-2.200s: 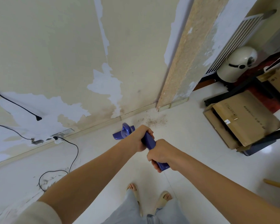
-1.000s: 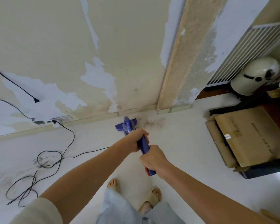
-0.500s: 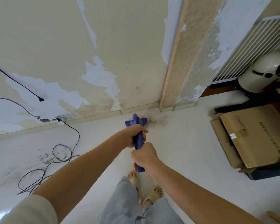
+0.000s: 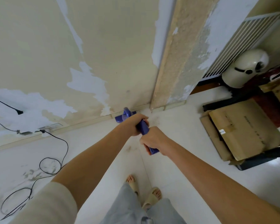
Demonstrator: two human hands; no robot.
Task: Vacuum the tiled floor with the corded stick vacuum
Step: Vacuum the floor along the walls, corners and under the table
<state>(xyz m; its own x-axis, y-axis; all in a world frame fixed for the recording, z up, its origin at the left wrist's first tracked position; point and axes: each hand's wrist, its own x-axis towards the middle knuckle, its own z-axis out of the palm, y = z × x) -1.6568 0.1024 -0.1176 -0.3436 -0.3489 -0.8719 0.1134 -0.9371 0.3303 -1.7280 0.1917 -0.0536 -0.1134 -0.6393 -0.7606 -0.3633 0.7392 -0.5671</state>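
Fingers of the left hand (image 4: 132,125) and right hand (image 4: 153,140) curl tightly round the blue stick vacuum (image 4: 144,127) handle, its head against the baseboard (image 4: 87,122).

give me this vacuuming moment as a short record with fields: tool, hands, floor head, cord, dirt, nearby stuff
tool: blue stick vacuum
left hand: grips the handle, farther down
right hand: grips the handle's near end
floor head: at the skirting board, beside the wall pillar
cord: black, plugged in low on the wall, looped on the tiled floor
dirt: faint specks right of the head
nearby: cardboard box, white helmet
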